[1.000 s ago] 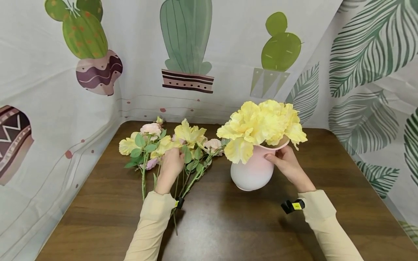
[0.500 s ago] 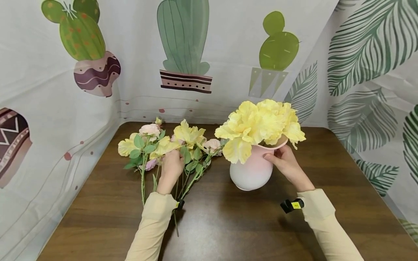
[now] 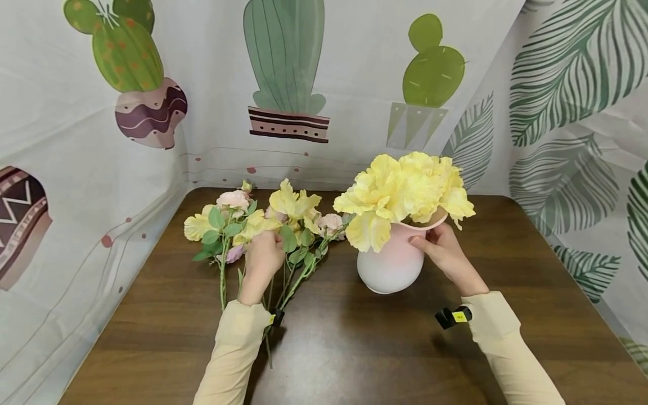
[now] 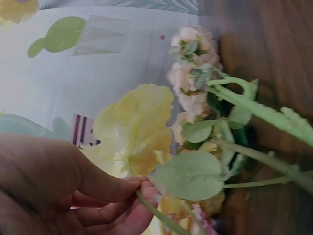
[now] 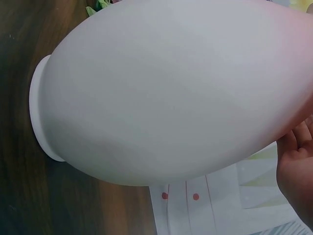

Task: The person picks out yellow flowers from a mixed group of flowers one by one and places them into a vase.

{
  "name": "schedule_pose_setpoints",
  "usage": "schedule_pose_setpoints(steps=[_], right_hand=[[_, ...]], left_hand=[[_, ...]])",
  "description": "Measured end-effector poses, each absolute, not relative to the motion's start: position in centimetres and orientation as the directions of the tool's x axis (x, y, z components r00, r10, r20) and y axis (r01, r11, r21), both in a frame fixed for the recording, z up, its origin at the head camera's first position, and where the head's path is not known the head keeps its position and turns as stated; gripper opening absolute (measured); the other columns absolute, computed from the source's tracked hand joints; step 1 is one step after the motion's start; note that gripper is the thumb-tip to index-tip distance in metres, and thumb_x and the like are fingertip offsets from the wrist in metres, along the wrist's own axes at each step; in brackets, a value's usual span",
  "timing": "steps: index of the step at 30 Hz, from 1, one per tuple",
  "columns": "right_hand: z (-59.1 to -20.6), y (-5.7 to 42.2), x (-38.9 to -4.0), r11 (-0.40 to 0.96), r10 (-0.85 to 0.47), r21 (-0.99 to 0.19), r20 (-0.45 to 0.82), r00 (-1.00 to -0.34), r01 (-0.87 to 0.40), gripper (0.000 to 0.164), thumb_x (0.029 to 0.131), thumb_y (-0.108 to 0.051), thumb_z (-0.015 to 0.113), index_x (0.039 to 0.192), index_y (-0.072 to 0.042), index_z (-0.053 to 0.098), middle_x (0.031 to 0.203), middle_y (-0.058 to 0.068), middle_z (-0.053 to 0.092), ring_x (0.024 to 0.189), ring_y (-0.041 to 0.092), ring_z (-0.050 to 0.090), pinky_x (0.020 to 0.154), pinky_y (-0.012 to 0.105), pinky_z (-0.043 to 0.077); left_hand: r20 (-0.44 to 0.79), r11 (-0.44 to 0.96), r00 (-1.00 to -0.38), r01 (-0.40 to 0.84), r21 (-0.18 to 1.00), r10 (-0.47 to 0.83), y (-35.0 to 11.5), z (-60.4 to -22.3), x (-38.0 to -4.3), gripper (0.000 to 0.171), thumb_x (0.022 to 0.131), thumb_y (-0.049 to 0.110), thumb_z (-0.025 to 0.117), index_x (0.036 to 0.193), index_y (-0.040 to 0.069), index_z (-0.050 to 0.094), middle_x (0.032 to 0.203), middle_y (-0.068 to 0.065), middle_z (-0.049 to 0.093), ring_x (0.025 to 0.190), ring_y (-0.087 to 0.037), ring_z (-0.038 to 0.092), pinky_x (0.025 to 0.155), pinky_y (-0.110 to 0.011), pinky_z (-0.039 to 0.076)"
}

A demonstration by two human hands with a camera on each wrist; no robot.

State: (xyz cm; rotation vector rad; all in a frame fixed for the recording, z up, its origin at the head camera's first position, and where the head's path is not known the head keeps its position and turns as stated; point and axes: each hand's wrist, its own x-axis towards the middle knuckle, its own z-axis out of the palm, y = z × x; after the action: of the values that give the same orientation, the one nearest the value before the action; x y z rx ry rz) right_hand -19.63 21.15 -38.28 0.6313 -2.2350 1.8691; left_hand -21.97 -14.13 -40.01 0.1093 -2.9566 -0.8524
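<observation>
My left hand (image 3: 264,257) pinches the green stem of a yellow flower (image 4: 137,125) just under its bloom, thumb against fingertips in the left wrist view. Around it on the table lie pink roses (image 3: 234,200) and other yellow flowers (image 3: 198,225) with leafy stems. To the right is a pink-and-white vase (image 3: 388,270) with large yellow blooms (image 3: 400,191) in its mouth. My right hand (image 3: 448,256) grips the vase's neck below the flared rim, thumb in front. Its other fingers are partly hidden behind the neck. In the right wrist view the vase's white belly (image 5: 161,93) fills most of the picture.
A brown wooden table (image 3: 354,360) carries everything. Behind it hangs a white cloth (image 3: 212,67) printed with cacti, and leaf-printed cloth (image 3: 572,112) is at the right. Loose stems (image 3: 223,275) point toward the table's front. A purple flower (image 3: 235,253) lies among the bunch.
The yellow flower in my left hand has risen slightly, and its stem end has shifted a little. My right hand and the vase stay almost in place.
</observation>
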Motion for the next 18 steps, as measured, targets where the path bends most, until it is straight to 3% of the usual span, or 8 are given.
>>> schedule_pose_setpoints(steps=[2,5,13,18], right_hand=[[-38.3,21.2,-19.7,0.129,-0.216,-0.901,0.382,-0.899,-0.414,0.036,0.091,-0.009,0.065,0.121,-0.026,0.054,0.114,-0.016,0.059,0.099,0.001,0.055,0.082,0.013,0.049],[-38.2,21.2,-19.7,0.13,-0.209,-0.901,0.384,-0.899,-0.415,0.035,0.091,-0.01,0.066,0.121,-0.025,0.055,0.113,-0.016,0.059,0.099,0.001,0.055,0.082,0.013,0.049],[-38.1,21.1,-19.6,0.112,-0.209,-0.899,0.394,-0.895,-0.423,0.037,0.09,-0.009,0.066,0.117,-0.033,0.057,0.112,-0.017,0.06,0.098,0.001,0.056,0.081,0.013,0.049],[-38.2,21.1,-19.6,0.113,-0.206,-0.9,0.394,-0.896,-0.422,0.037,0.091,-0.008,0.066,0.117,-0.032,0.056,0.111,-0.016,0.061,0.098,0.001,0.056,0.08,0.013,0.049]], left_hand=[[0.059,0.846,-0.994,-0.044,0.531,-0.089,-14.1,-39.6,-21.7,0.015,0.093,0.007,0.055,0.086,0.006,0.068,0.08,-0.012,0.067,0.062,-0.023,0.055,0.059,-0.037,0.045],[0.118,0.841,-0.989,-0.013,0.541,-0.091,-14.1,-38.9,-21.4,0.017,0.094,0.009,0.056,0.1,0.003,0.07,0.095,-0.017,0.072,0.073,-0.031,0.065,0.062,-0.043,0.052],[0.203,0.778,-0.972,0.035,0.627,-0.12,-13.9,-37.3,-20.5,0.015,0.096,0.007,0.053,0.099,0.001,0.067,0.092,-0.019,0.07,0.069,-0.029,0.063,0.055,-0.036,0.047],[0.28,0.77,-0.952,0.087,0.632,-0.122,-13.9,-36.4,-20.1,0.014,0.096,0.007,0.054,0.102,0.0,0.065,0.092,-0.019,0.07,0.072,-0.03,0.065,0.057,-0.04,0.05]])
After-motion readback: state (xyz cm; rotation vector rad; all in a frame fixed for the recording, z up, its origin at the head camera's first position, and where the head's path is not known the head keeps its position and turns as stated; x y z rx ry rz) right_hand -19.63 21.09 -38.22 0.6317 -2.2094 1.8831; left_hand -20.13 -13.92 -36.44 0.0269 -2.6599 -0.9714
